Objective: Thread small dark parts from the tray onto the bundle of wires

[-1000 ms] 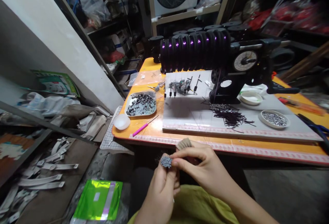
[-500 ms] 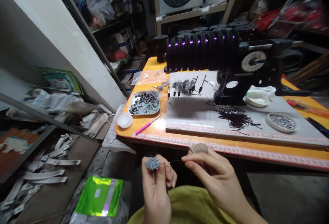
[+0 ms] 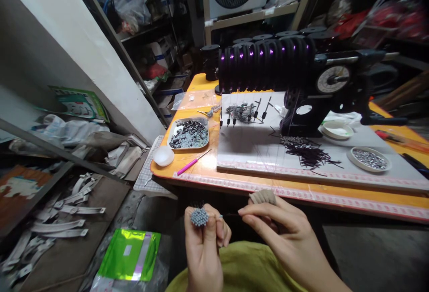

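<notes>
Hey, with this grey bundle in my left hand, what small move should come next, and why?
Perhaps bring your right hand toward the single pale tip and set it level with the grey bundle. That tip sticks out beside the bundle, at your left hand, while your right hand sits apart; whether it pinches anything is too fine to tell.
</notes>
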The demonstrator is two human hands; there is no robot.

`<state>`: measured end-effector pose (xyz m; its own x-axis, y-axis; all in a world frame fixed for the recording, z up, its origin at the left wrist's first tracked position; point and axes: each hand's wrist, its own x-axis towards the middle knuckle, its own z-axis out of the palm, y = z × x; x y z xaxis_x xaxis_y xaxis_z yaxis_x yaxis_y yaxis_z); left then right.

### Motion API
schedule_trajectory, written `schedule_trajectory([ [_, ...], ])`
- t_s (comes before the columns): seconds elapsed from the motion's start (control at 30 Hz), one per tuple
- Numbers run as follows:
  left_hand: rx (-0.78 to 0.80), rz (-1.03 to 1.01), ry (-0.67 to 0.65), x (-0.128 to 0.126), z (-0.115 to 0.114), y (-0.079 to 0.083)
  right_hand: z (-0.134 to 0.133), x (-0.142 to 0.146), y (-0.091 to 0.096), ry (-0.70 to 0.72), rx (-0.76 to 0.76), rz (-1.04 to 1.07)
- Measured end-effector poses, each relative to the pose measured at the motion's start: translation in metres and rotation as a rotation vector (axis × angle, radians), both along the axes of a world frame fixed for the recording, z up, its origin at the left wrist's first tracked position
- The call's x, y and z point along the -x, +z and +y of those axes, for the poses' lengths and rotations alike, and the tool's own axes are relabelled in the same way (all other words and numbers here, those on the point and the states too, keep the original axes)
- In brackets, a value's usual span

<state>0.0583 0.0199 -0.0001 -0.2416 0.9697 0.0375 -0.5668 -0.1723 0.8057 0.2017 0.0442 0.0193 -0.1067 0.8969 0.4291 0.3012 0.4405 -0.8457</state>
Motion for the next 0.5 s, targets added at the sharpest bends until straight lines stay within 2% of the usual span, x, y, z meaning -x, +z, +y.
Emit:
schedule_trajectory([
  [0.5, 0.025, -0.005, -0.005, -0.0033, -0.0009, -0.0011, 0.0003, 0.0028, -0.0021, 0.003, 0.037, 0.025],
])
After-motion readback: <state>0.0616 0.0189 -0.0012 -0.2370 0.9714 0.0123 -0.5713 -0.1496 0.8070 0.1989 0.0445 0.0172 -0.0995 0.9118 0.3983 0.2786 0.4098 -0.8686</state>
